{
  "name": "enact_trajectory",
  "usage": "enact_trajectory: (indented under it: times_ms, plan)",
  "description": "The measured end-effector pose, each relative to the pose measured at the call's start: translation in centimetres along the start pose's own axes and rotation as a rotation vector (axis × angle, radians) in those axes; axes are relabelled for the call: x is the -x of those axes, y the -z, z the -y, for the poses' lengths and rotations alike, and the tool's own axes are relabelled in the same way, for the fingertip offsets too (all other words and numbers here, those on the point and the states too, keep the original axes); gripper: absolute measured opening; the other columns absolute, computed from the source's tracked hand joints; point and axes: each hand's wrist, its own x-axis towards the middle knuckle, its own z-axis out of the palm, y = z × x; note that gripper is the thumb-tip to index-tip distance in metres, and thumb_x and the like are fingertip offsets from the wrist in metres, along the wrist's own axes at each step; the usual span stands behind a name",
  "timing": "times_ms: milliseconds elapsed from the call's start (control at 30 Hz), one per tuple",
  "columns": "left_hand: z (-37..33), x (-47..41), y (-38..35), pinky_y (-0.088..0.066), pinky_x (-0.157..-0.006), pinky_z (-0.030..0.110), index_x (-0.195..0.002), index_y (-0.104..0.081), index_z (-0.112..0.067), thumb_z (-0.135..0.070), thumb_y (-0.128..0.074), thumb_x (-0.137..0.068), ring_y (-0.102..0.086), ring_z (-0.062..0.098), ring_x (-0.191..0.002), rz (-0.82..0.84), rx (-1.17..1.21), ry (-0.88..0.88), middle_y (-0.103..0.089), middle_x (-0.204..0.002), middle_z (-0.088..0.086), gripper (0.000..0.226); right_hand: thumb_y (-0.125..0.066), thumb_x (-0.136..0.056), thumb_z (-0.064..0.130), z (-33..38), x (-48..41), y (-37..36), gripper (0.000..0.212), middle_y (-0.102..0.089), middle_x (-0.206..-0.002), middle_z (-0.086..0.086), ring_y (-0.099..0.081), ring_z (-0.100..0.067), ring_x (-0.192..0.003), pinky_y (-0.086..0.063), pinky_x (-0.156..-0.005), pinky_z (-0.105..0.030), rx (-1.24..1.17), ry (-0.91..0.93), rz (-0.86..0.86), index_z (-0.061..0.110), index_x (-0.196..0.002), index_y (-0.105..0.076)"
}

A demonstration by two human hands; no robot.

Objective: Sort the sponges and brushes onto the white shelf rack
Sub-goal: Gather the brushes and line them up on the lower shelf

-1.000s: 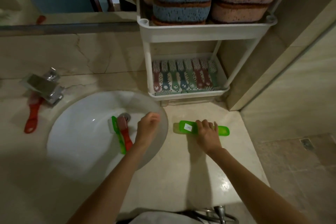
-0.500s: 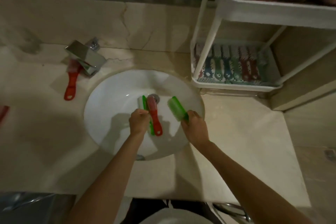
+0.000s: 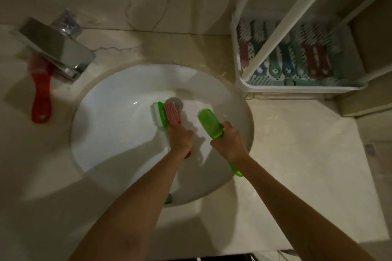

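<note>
Head view looks down on a white sink (image 3: 118,154) set in a beige counter (image 3: 286,165). The right hand (image 3: 230,145) is closed around a green brush (image 3: 212,126), held above the right part of the basin with its bristle head pointing far-left and its handle tip poking out near the wrist. The left hand (image 3: 180,139) is down in the basin, curled over the handles of two brushes lying side by side by the drain: a red brush (image 3: 172,112) and a green-and-white brush (image 3: 158,112). It seems to be gripping them, though the fingers are hidden beneath the hand, so I cannot tell how firm the hold is.

The white shelf rack (image 3: 297,89) stands at the far right, its lower tray already lined with brushes (image 3: 297,59) in a row. Another red brush (image 3: 41,91) lies on the counter at far left, partly under the faucet (image 3: 57,46).

To do this pick-up well, I would gather both basin handles together before lifting, since the wet porcelain may let one slip free. Both hands can then carry right to the lower tray, laying each brush parallel to the row there, clear of the rack's upright post.
</note>
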Motion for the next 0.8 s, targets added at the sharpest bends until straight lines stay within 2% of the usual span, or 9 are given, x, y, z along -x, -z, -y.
enact_trajectory:
  times_ms: [67, 133, 200, 267, 400, 533, 600, 667, 800]
  plan:
    - [-0.2, -0.4, -0.5, -0.044, -0.083, 0.028, -0.142, -0.019, 0.002, -0.01, -0.06, -0.086, -0.049, 0.031, -0.113, -0.039, -0.06, 0.042, -0.037, -0.135, 0.017, 0.071, -0.059, -0.079, 0.007, -0.4, -0.3, -0.1, 0.038, -0.064, -0.103, -0.02, -0.061, -0.037, -0.096, -0.043, -0.07, -0.034, 0.001, 0.012, -0.011, 0.002, -0.115, -0.048]
    - [-0.3, -0.9, -0.6, -0.039, -0.101, 0.038, -0.144, -0.011, 0.002, -0.011, -0.057, -0.087, -0.036, 0.036, -0.129, -0.056, -0.114, 0.099, -0.02, -0.148, 0.022, 0.075, -0.058, -0.079, 0.006, -0.7, -0.5, 0.1, 0.037, -0.065, -0.101, -0.02, -0.061, -0.036, -0.094, -0.037, -0.065, -0.028, 0.002, 0.034, -0.025, 0.003, -0.115, -0.048]
    - [-0.3, -1.3, -0.6, -0.034, -0.109, 0.042, -0.145, -0.004, 0.004, -0.007, -0.052, -0.088, -0.027, 0.039, -0.135, -0.08, -0.127, 0.13, -0.009, -0.152, 0.026, 0.075, -0.057, -0.08, 0.006, -0.9, -0.7, 0.4, 0.037, -0.065, -0.101, -0.02, -0.061, -0.036, -0.094, -0.035, -0.065, -0.026, 0.012, 0.054, -0.037, 0.004, -0.117, -0.048]
    - [-0.2, -1.6, -0.7, -0.037, -0.105, 0.042, -0.145, -0.002, 0.004, -0.005, -0.048, -0.091, -0.034, 0.039, -0.132, -0.095, -0.125, 0.135, -0.011, -0.152, 0.026, 0.072, -0.056, -0.081, 0.007, -1.2, -0.9, 0.6, 0.037, -0.066, -0.1, -0.02, -0.062, -0.037, -0.094, -0.037, -0.067, -0.026, 0.008, 0.071, -0.047, 0.005, -0.117, -0.049]
    - [0.1, -1.8, -0.2, -0.05, -0.09, 0.041, -0.143, -0.011, 0.0, 0.004, -0.049, -0.086, -0.052, 0.037, -0.113, -0.142, 0.027, 0.128, -0.042, -0.134, 0.023, 0.069, -0.056, -0.081, 0.007, -1.6, -1.0, 0.9, 0.038, -0.066, -0.1, -0.02, -0.062, -0.037, -0.094, -0.039, -0.068, -0.028, 0.046, 0.122, -0.072, 0.006, -0.118, -0.047]
    - [-0.5, -0.5, 1.1, -0.046, -0.087, 0.036, -0.145, -0.002, 0.006, -0.003, -0.055, -0.086, -0.053, 0.037, -0.118, -0.096, -0.057, 0.15, -0.046, -0.135, 0.022, 0.081, -0.057, -0.079, 0.005, -1.6, -0.7, 1.8, 0.048, -0.065, -0.1, -0.02, -0.062, -0.038, -0.092, -0.039, -0.068, -0.029, 0.049, 0.18, -0.118, 0.008, -0.123, -0.04]
    - [-1.4, 0.6, 2.3, -0.045, -0.089, 0.038, -0.143, -0.02, 0.004, -0.005, -0.057, -0.085, -0.055, 0.037, -0.116, -0.121, -0.085, 0.12, -0.053, -0.131, 0.021, 0.07, -0.058, -0.078, 0.004, -1.3, -0.4, 2.6, 0.049, -0.065, -0.102, -0.02, -0.062, -0.038, -0.093, -0.042, -0.069, -0.032, 0.076, 0.253, -0.124, 0.007, -0.123, -0.04]
    - [-2.4, 1.9, 3.7, -0.046, -0.08, 0.036, -0.125, -0.049, 0.002, -0.003, -0.057, -0.081, -0.06, 0.037, -0.106, -0.17, -0.055, 0.018, -0.062, -0.117, 0.022, 0.045, -0.059, -0.078, 0.005, -1.0, 0.0, 3.8, 0.05, -0.064, -0.105, -0.02, -0.061, -0.038, -0.094, -0.042, -0.069, -0.032, 0.116, 0.322, -0.13, 0.007, -0.124, -0.04]
    - [-3.8, 4.9, 6.1, -0.043, -0.072, 0.033, -0.107, -0.061, 0.001, -0.004, -0.057, -0.077, -0.062, 0.037, -0.094, -0.293, 0.004, -0.191, -0.065, -0.101, 0.022, 0.031, -0.064, -0.074, 0.005, -1.4, 1.3, 6.7, 0.054, -0.065, -0.102, -0.024, -0.063, -0.042, -0.086, -0.049, -0.07, -0.038, 0.145, 0.545, -0.265, 0.002, -0.125, -0.045]
